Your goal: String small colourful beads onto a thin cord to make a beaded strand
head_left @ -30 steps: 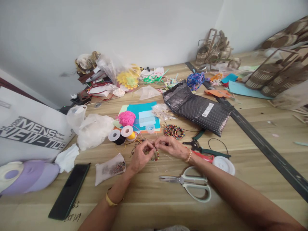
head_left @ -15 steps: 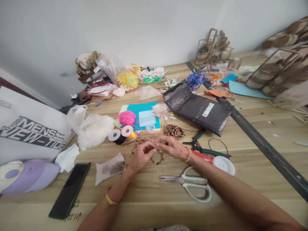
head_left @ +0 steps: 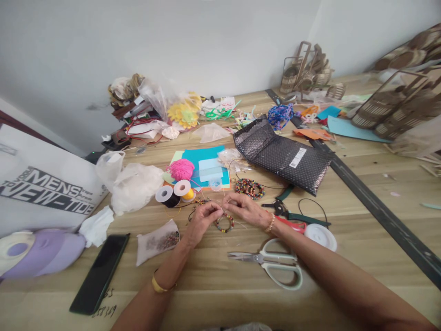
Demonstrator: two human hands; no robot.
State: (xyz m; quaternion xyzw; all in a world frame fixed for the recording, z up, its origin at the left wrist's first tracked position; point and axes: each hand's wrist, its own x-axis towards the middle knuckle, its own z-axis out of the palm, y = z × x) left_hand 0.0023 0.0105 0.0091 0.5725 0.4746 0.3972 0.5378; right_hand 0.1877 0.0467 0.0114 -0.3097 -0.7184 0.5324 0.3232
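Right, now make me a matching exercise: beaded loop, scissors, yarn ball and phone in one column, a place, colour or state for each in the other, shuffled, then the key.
Column one
1. beaded loop
2. scissors
3. yarn ball
4. phone

Column two
A. bright pink
B. lying flat, screen dark
C. by the fingertips of the left hand and right hand
D. pale handles, blades pointing left

Right pairs: 1-C, 2-D, 3-A, 4-B

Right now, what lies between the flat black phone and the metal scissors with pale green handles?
The left forearm, wearing a gold-coloured bangle, with wooden tabletop on either side; the head view shows this.
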